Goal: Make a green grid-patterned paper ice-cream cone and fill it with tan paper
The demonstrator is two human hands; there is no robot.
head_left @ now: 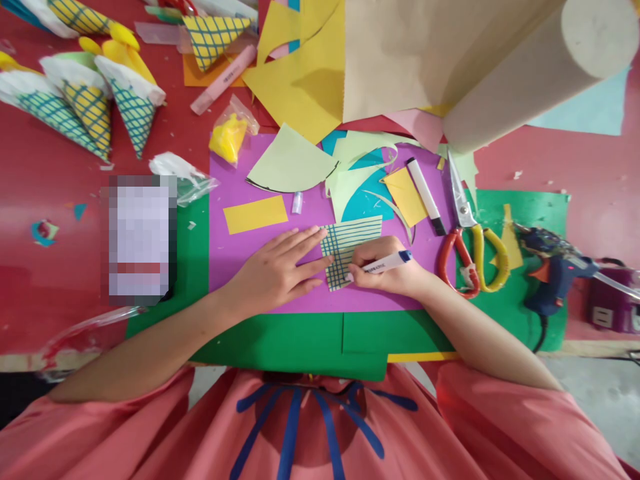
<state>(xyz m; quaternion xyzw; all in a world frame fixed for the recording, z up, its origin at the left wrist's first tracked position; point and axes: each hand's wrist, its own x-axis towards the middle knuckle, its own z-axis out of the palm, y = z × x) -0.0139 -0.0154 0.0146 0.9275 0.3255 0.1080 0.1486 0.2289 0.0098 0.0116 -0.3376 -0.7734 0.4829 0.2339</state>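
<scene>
A small light-green paper piece [357,233] lies on a purple sheet [245,267]. Dark lines run along its length, and crossing lines cover its left part. My left hand [280,267] lies flat with its fingers stretched out, the fingertips at the paper's left edge. Closed around a white marker with a blue end [385,263], my right hand [390,267] rests on the paper's lower right, the tip hidden by the fingers. A small clear cap [297,203] sits above my left hand. Beside it is a yellow paper strip [256,214].
Scissors [464,217] and a glue gun [553,267] lie at the right. A black-and-white marker [426,197], a light-green fan-shaped paper [293,163] and a thick cardboard tube [520,80] are farther back. Several patterned paper cones [133,110] stand at the far left.
</scene>
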